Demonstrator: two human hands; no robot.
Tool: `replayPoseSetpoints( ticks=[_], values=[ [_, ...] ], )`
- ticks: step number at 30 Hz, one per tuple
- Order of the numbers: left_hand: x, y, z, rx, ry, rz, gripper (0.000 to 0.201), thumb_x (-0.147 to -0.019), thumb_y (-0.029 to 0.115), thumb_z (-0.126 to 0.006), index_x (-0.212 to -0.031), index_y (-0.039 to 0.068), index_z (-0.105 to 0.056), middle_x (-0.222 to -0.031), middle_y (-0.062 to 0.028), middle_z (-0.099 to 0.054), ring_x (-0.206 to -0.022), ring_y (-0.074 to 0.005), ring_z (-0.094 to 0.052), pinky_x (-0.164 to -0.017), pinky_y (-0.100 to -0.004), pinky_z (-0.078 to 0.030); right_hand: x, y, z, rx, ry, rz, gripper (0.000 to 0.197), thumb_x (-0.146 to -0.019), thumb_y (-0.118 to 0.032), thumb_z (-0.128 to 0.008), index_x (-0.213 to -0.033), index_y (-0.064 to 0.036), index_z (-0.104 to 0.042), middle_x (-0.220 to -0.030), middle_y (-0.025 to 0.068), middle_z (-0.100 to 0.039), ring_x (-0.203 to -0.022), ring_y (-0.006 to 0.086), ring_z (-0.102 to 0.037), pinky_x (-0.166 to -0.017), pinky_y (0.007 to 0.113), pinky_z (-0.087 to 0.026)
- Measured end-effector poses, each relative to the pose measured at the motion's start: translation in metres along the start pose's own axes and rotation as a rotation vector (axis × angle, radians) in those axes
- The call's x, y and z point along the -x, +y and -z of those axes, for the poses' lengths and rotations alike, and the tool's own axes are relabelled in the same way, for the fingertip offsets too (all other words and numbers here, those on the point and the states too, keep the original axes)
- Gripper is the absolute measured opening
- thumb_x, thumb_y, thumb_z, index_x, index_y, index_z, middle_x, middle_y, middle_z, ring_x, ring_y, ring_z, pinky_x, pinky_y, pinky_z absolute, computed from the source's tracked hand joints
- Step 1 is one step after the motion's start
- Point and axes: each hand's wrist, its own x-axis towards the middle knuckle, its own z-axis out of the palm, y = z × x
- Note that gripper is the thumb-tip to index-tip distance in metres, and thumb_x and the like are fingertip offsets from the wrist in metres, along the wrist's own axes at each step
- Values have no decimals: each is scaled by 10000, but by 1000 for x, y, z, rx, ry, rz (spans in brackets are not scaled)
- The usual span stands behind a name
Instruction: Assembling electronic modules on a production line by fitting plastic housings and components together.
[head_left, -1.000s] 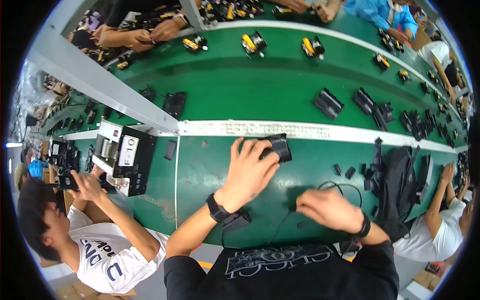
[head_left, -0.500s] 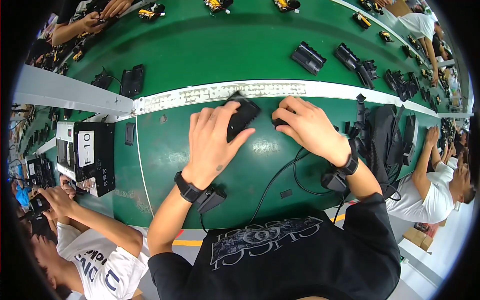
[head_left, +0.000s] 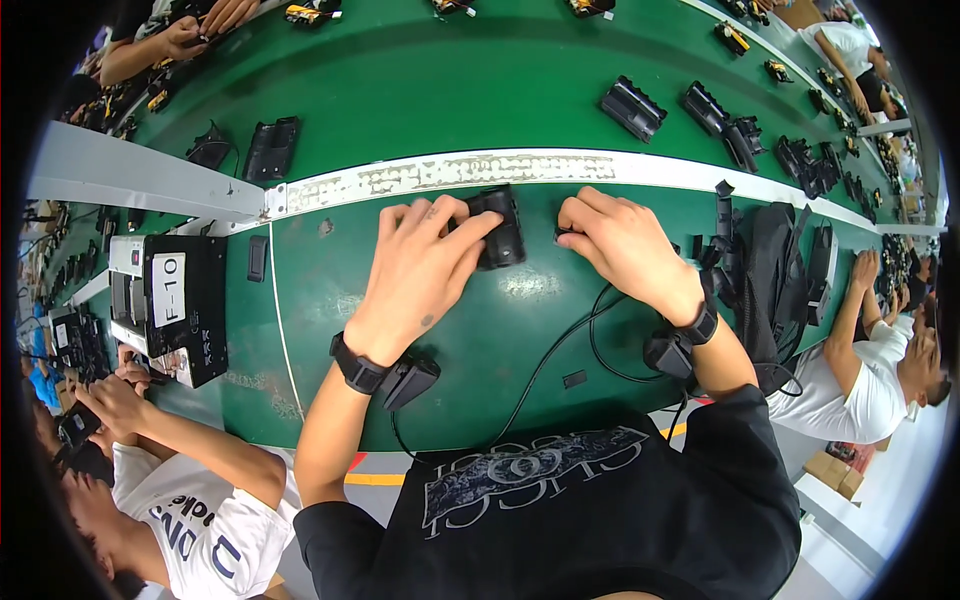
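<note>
A black plastic housing [head_left: 507, 240] stands near the white ledge, a little left of centre. My left hand [head_left: 415, 262] grips it from its left side, with the fingers over its top and inner face. Across a short gap on the right, my right hand [head_left: 630, 250] is closed in a pinch. Between its thumb and fingers only the end of a small black piece [head_left: 561, 236] shows; its kind is hidden by the fingers. Each wrist wears a black strap with a small black device under it.
A black cable [head_left: 545, 365] curves over the green table [head_left: 460, 390]. At right lie black plastic parts and a black bag [head_left: 770, 270]; at left stands a black-and-white machine [head_left: 165, 310]. Beyond the white ledge [head_left: 430, 175], black shells [head_left: 633, 108] lie on a green surface. Co-workers sit on both sides.
My left hand has turned the housing more upright and shifted slightly left. My right hand keeps its pinch. Parts beyond the ledge have slid to the right.
</note>
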Motion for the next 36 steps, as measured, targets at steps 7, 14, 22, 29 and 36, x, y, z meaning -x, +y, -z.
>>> replayPoseSetpoints(
  ticks=[7, 14, 22, 29, 36],
  values=[
    [-2, 3, 4, -77, -58, 152, 140, -916, 221, -818, -1022, 156, -753, -826, 4, -612, -833, -221, -623, -802, -391, -420, 2, 1, -10, -37, 50, -18, 189, -974, -184, -742, -1045, -85, -597, -954, 101, -606, -899, 355, -655, -767, 470, -527],
    [-12, 3, -4, -187, 32, 179, 122, -943, 236, -799, -938, 128, -742, -818, -9, -674, -771, -229, -643, -756, -386, -428, 3, 4, -12, -25, 104, 29, 206, -971, -168, -745, -1057, -77, -581, -974, 107, -595, -934, 355, -637, -809, 473, -517],
    [-74, -40, -13, -145, 365, 221, 213, -988, 173, -723, -1193, 118, -708, -918, -78, -720, -884, -290, -707, -791, -452, -513, 6, 3, -14, -75, 108, 30, 210, -964, -132, -748, -1036, -65, -562, -982, 113, -588, -925, 359, -620, -820, 464, -508],
    [-32, -126, 43, -808, 276, 415, 313, -973, 181, -720, -1284, 175, -693, -1100, -102, -727, -1042, -376, -690, -879, -476, -566, 14, 11, -13, -119, 93, 41, 223, -958, -115, -753, -1020, -52, -549, -977, 111, -587, -921, 352, -606, -829, 453, -491],
    [-30, -155, 73, -610, -7, 578, 266, -973, 162, -694, -1239, 166, -705, -1034, -131, -741, -1075, -399, -676, -926, -503, -559, 13, 14, -14, -114, 106, 52, 224, -962, -122, -754, -1015, -50, -549, -970, 106, -589, -920, 345, -604, -821, 447, -484]
  ],
)
